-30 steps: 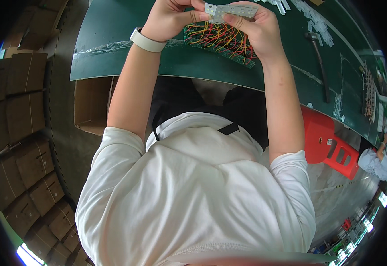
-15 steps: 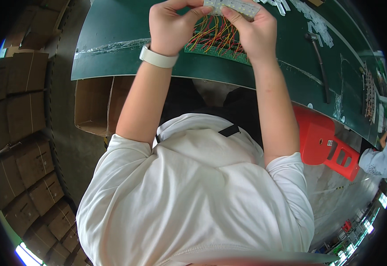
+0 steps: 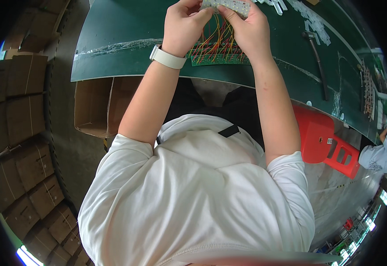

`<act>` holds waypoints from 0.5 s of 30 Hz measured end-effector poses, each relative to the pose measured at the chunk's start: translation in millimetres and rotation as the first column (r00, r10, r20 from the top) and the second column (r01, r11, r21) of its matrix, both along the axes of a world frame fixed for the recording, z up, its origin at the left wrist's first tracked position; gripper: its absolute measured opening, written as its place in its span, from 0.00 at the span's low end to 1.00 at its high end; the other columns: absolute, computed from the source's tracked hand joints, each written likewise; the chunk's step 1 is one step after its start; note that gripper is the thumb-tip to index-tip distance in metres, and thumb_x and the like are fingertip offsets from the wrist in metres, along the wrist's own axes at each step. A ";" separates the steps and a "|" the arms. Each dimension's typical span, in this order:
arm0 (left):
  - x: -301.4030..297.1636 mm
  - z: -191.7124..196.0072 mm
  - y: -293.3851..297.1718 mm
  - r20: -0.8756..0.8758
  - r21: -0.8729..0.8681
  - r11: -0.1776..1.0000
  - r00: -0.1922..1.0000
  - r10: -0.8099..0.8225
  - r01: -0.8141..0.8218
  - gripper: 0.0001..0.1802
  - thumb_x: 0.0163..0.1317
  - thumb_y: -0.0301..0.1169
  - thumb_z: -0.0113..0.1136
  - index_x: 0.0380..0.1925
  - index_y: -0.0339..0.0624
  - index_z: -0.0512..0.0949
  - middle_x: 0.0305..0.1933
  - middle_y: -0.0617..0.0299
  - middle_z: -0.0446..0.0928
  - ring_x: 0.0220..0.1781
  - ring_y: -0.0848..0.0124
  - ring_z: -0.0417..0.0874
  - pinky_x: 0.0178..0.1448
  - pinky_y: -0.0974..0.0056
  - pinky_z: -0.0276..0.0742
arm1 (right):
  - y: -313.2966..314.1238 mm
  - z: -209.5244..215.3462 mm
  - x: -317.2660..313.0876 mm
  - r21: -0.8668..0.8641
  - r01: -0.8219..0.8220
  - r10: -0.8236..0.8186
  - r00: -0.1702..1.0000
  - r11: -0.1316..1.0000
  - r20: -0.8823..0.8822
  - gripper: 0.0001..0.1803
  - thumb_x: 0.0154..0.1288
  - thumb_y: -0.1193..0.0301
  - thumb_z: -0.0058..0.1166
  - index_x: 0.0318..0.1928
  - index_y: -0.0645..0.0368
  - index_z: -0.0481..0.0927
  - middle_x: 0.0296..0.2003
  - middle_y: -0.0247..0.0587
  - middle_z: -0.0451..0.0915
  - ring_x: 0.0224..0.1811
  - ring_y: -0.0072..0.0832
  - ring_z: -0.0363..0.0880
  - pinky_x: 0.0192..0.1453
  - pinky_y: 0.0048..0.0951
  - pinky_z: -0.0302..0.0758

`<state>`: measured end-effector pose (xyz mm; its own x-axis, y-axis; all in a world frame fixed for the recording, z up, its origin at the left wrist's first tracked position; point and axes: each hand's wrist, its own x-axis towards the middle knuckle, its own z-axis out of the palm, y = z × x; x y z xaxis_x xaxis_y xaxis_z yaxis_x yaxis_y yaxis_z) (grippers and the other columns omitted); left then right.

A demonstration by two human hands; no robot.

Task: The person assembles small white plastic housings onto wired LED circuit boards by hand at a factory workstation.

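My left hand (image 3: 183, 29) and my right hand (image 3: 252, 32) are raised at the top of the view, over the green table (image 3: 118, 31). Between them they pinch a pale LED board (image 3: 231, 5) dotted with small yellowish squares, one hand near each end and thumbs on its near face. Its upper edge is partly cut off by the picture. Red and yellow wires (image 3: 219, 35) run below it to a long green circuit board (image 3: 220, 60), which lies close to the table's near edge. The wires' upper ends are hidden behind the LED board and my fingers.
Right of my arm lies a dark-handled hammer (image 3: 318, 62), with clear plastic pieces (image 3: 311, 20) beyond it. A red plastic stool (image 3: 315, 133) stands at the table's right. An open cardboard box (image 3: 95, 106) sits under the near edge; stacked cartons (image 3: 27, 119) line the left.
Both hands and the LED board have shifted left-to-centre: the left hand moved right, the right hand slightly left. The green circuit board has turned, now more level with its left end nearer me.
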<state>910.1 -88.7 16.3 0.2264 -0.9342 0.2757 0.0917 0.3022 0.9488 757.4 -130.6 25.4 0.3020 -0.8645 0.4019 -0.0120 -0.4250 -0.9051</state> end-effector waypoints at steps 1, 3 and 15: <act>-0.6 1.3 0.6 0.001 -0.004 1.000 1.000 -0.001 0.001 0.13 0.70 0.21 0.61 0.52 0.28 0.82 0.47 0.61 0.85 0.45 0.78 0.83 0.49 0.73 0.77 | 0.1 0.6 1.1 0.016 0.018 -0.018 1.000 1.000 0.006 0.11 0.74 0.75 0.61 0.51 0.67 0.79 0.45 0.41 0.87 0.48 0.24 0.84 0.55 0.29 0.79; -1.4 4.2 1.6 -0.035 0.041 0.998 0.998 -0.050 0.051 0.10 0.70 0.20 0.62 0.49 0.29 0.83 0.46 0.62 0.86 0.44 0.78 0.83 0.47 0.73 0.77 | -0.8 -0.2 1.4 0.029 0.036 -0.037 0.999 0.999 0.015 0.13 0.75 0.75 0.59 0.55 0.67 0.76 0.48 0.43 0.85 0.50 0.25 0.84 0.57 0.30 0.79; -6.5 10.4 1.2 0.207 -0.004 0.956 0.935 0.289 -0.294 0.05 0.64 0.21 0.68 0.33 0.28 0.85 0.29 0.61 0.86 0.29 0.78 0.82 0.34 0.71 0.76 | 9.3 10.0 2.3 0.043 0.053 -0.055 0.998 0.998 0.031 0.09 0.74 0.73 0.60 0.46 0.68 0.80 0.40 0.42 0.86 0.44 0.32 0.86 0.51 0.35 0.80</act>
